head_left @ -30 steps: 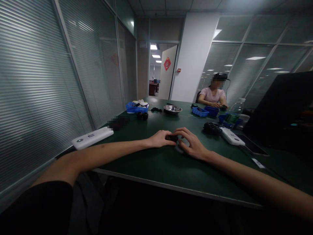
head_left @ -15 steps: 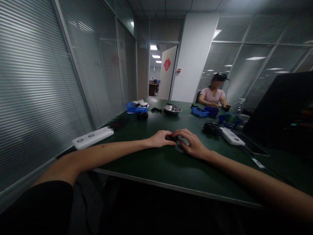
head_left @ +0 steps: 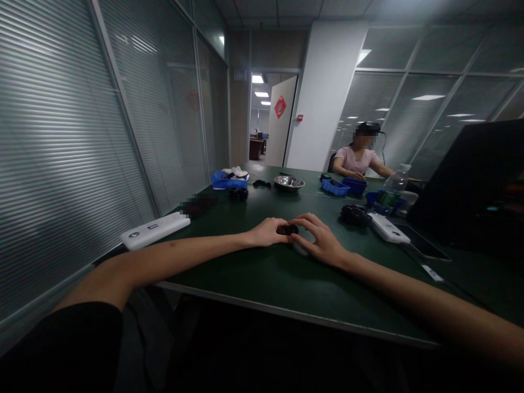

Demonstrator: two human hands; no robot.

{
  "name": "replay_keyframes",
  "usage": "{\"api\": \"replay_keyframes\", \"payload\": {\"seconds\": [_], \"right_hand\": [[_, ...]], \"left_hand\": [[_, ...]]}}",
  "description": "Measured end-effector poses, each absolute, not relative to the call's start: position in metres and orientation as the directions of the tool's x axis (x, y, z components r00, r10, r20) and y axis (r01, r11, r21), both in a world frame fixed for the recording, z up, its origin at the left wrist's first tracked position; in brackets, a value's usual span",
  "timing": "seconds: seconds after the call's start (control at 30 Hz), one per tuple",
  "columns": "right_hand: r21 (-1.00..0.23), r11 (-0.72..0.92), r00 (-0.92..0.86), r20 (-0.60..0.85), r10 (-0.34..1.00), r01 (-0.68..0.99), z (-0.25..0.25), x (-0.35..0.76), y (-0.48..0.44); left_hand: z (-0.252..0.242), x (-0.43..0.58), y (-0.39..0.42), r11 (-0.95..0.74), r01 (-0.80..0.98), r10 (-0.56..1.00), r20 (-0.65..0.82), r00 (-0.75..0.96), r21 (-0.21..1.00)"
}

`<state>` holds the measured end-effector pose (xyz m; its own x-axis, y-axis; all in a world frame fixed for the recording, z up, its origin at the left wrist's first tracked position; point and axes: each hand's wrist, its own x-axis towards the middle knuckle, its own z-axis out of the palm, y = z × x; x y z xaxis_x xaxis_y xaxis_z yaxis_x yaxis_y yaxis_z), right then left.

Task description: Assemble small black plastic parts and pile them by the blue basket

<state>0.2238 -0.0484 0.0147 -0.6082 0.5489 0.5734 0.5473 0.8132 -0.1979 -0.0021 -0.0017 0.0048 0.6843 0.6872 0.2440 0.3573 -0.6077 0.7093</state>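
Observation:
Both my forearms rest on the dark green table (head_left: pixel 262 284). My left hand (head_left: pixel 268 232) and my right hand (head_left: pixel 321 240) meet at the table's middle, fingers curled round a small black part (head_left: pixel 287 230) held between them. A pale flat piece (head_left: pixel 301 250) shows under my right fingers; what it is I cannot make out.
A white power bank (head_left: pixel 154 230) lies at the left edge, another white device (head_left: pixel 388 228) and a black object (head_left: pixel 355 214) at the right. Blue trays (head_left: pixel 229 179) (head_left: pixel 335 187), a metal bowl (head_left: pixel 289 183) and a bottle (head_left: pixel 391 188) stand farther back. A co-worker (head_left: pixel 360 158) sits opposite. A dark screen (head_left: pixel 470 180) rises at right.
My fingers have shifted slightly round the small black part. The co-worker's arm has moved out to the right.

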Motion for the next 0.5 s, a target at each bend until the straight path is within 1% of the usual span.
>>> {"api": "replay_keyframes", "payload": {"seconds": [0.1, 0.33, 0.5], "right_hand": [[-0.188, 0.807, -0.611, 0.563, 0.556, 0.560, 0.0147, 0.2227, -0.0473], [-0.202, 0.864, -0.671, 0.558, 0.488, 0.461, 0.0186, 0.2234, -0.0505], [-0.226, 0.871, -0.680, 0.552, 0.483, 0.436, 0.0185, 0.2244, -0.0495]], "left_hand": [[0.0058, -0.0020, -0.0021, -0.608, 0.362, 0.687, 0.241, 0.685, 0.707], [0.0023, -0.0004, 0.0014, -0.624, 0.385, 0.698, 0.263, 0.666, 0.680], [-0.0003, -0.0004, 0.0027, -0.632, 0.373, 0.685, 0.265, 0.679, 0.679]]}}
